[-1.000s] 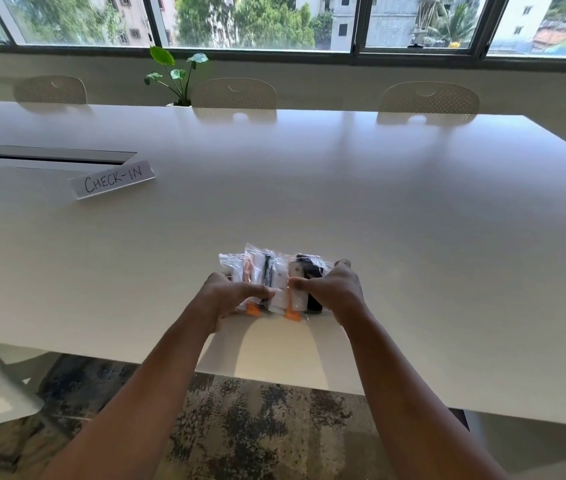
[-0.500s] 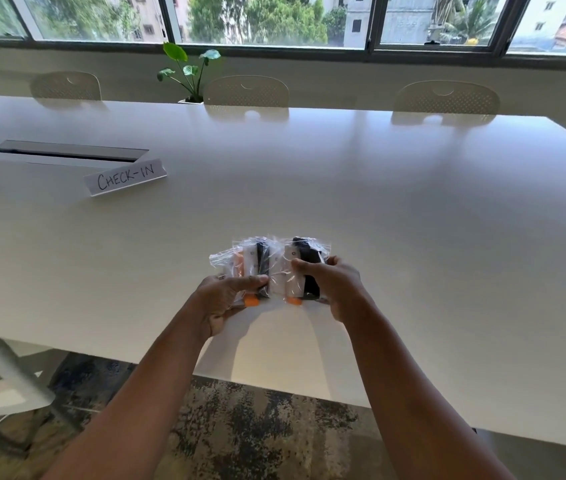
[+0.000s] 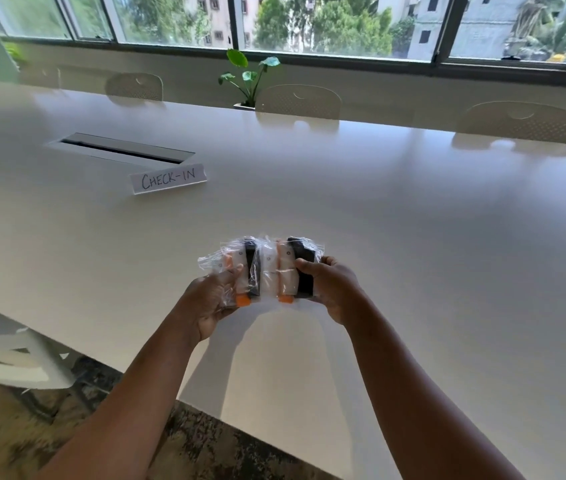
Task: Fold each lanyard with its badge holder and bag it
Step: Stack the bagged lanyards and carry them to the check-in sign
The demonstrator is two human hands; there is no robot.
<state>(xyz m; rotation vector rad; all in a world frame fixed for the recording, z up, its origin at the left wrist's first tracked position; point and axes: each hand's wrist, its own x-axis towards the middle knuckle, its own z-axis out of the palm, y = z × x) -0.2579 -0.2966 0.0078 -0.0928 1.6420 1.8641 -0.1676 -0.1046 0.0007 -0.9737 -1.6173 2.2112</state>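
Lifted off the table [image 3: 413, 258], bagged lanyards [image 3: 267, 268] sit between both hands' fingers [image 3: 304, 264].

A long white table [image 3: 413, 271] runs wide in every direction from the grip. Up and to the left of the grip, well apart from it, stands a paper sign [image 3: 168, 178] lettered "CHECK-IN". Just beyond the sign a grey cable slot [image 3: 120, 149] is set into the tabletop. Far past the grip, at the table's opposite edge, three pale chairs [image 3: 298, 101] are pushed in, and a small plant [image 3: 247, 75] with broad green leaves rises between two of them. Behind them a window [image 3: 309, 26] shows trees and buildings. Below and left of the grip, off the near edge, a white chair [image 3: 14, 355] stands on a mottled carpet [image 3: 205, 441].
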